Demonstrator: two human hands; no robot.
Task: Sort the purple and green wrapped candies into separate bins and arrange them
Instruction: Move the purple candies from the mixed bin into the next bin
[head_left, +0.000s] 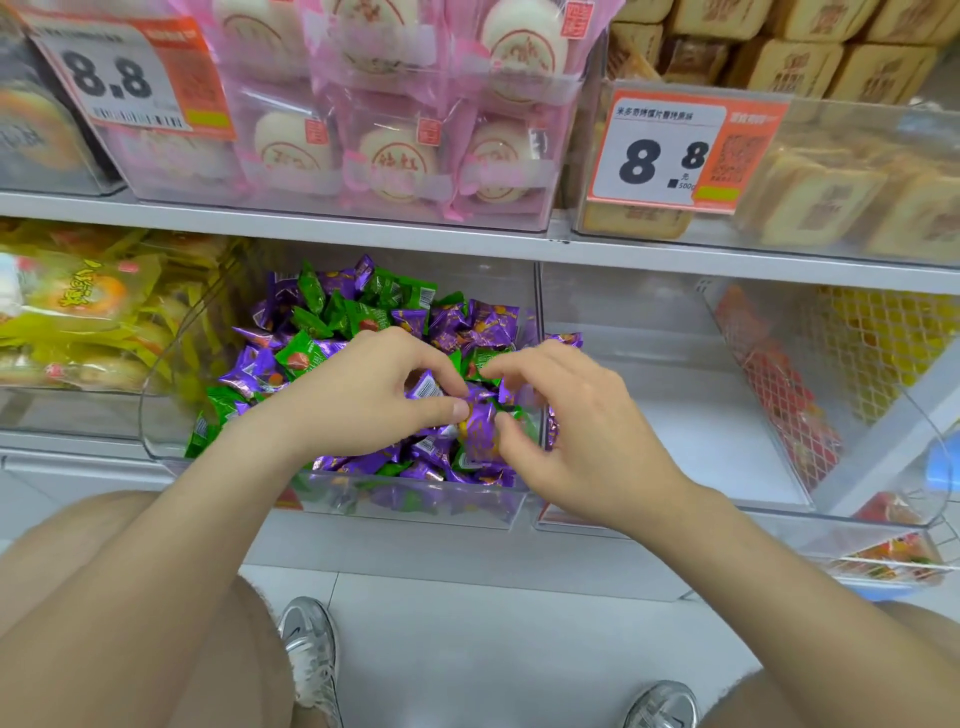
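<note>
Nearest the camera are the person's bare knees (130, 597) and a pair of silver shoes (309, 649) on the pale floor. Both forearms reach up from there into a clear bin (156, 426) at the front of the low shelf. The left hand (358, 400) has thumb and forefinger curled toward each other, pinching a purple candy (480, 426) at the top of the pile. The right hand (587, 431) sits just beside it, fingers bent over the same spot. Blur there means I cannot tell whether it holds a piece or only touches the heap. The bin is heaped with purple pieces and green candies (358, 314) all mixed together, so the sorting looks barely begun. The pieces look small and very light, in crinkly foil that should be slick and springy. A pinch on a crimped end or across the pillow-shaped middle should hold one. A loose grab would likely drag its neighbours along or let it slide out. Touching on the right is a second clear bin (675, 415), with only a few purple pieces (566, 340) in its back left corner, the likely place for that colour. Above runs the white shelf edge (311, 234), with pink-wrapped cakes (395, 161) and an orange price tag (670, 150) farthest back.
</note>
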